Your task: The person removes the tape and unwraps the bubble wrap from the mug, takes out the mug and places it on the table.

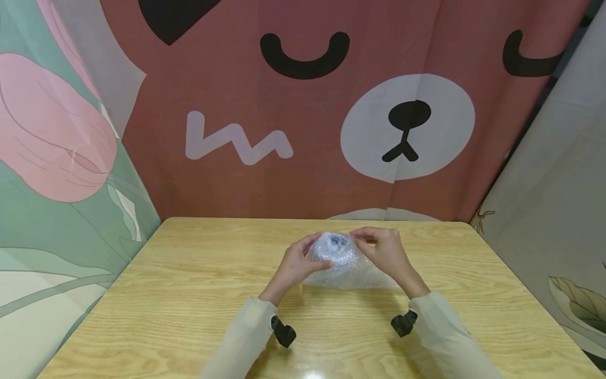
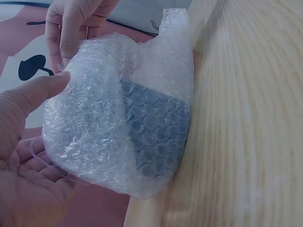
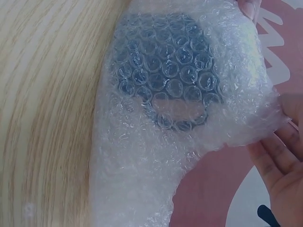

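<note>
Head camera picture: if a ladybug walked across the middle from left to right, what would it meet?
Pink printed flower, left hand, bubble-wrapped bundle, right hand, grey curtain.

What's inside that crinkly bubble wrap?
Inside the clear, crinkled plastic bubble wrap is a dark blue object with a rounded, handle-like loop, maybe a mug. Cloudy folded layers cover the rest, so whether it holds anything can't be seen.

You face a reddish-brown bear-print cloth [image 1: 312, 105] behind a wood-grain table [image 1: 189, 295], with tulip-print cloth [image 1: 57, 126] on your left.
</note>
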Demonstrator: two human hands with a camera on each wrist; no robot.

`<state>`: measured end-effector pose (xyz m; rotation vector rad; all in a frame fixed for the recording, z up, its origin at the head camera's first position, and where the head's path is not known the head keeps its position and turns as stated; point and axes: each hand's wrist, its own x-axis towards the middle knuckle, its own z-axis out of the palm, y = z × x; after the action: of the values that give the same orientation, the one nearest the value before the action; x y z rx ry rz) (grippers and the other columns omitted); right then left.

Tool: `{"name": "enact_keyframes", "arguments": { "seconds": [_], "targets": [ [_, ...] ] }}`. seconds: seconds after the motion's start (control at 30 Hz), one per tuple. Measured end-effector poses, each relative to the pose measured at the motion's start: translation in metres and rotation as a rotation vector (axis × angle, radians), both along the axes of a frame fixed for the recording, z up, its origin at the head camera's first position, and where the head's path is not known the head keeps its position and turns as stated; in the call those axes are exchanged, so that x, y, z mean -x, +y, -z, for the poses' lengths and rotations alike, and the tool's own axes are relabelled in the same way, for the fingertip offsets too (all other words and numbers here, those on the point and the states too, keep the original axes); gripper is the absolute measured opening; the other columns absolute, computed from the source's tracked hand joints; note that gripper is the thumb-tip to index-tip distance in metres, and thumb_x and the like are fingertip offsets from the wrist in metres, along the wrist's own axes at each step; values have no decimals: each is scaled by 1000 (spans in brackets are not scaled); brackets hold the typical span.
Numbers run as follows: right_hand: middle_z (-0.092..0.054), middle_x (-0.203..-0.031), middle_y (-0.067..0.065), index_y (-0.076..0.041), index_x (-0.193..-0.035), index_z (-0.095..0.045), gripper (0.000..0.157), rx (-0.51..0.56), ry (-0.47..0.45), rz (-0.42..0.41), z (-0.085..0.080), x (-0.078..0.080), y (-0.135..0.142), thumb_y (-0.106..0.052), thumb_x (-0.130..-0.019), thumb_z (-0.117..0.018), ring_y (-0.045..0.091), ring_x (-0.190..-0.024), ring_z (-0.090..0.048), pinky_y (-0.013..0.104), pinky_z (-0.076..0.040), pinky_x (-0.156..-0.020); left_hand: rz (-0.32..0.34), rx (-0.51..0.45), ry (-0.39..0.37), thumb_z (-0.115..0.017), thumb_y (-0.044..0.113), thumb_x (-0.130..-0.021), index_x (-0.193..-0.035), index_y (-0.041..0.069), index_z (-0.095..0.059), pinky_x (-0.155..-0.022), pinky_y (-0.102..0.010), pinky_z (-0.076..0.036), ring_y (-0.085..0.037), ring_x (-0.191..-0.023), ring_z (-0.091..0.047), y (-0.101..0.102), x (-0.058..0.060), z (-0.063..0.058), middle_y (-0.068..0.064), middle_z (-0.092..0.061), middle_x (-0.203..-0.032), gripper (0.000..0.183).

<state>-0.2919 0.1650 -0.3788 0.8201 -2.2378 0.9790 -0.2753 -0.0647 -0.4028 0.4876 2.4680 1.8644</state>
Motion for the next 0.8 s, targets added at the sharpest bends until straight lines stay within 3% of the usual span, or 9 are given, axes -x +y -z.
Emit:
{"name": "enact_keyframes", "arguments": {
  "seconds": [0.23,0.43,0.57,0.8],
  "targets": [
    [-72,-100,10,-1,-100,-76,14,4,-63,-12,1,-4,2,-3,-86,-71,22,-85,-70,38,-58,-71,-3,78,16,-85,24,-76,-141,8,-50,-105,-48,-38,-33,-134,-38,0,0,-5,-9,-46,-144,76],
    [-72,-101,12,1,-101,-75,16,12,-52,-26,2,-5,2,-1,-85,-71,25,-86,-70,41,-57,-72,-3,120,19,-83,32,-77,-143,9,-48,-104,-47,-38,-31,-135,-38,-2,1,-7,-8,-46,-145,78],
    [-72,-101,12,1,-102,-75,17,16,-37,-26,4,-5,3,0,-86,-70,25,-86,-70,42,-58,-71,5,120,61,-75,36,-85,-141,6,-49,-102,-44,-41,-31,-132,-42,-4,3,-6,-10,-49,-142,69],
    [-71,-106,12,0,-108,-73,23,27,-10,-27,8,-7,4,-5,-86,-73,28,-90,-70,44,-57,-71,10,134,185,-66,22,-93,-133,-3,-55,-98,-46,-45,-33,-122,-53,-8,7,-9,-17,-58,-131,48]
  ]
}}
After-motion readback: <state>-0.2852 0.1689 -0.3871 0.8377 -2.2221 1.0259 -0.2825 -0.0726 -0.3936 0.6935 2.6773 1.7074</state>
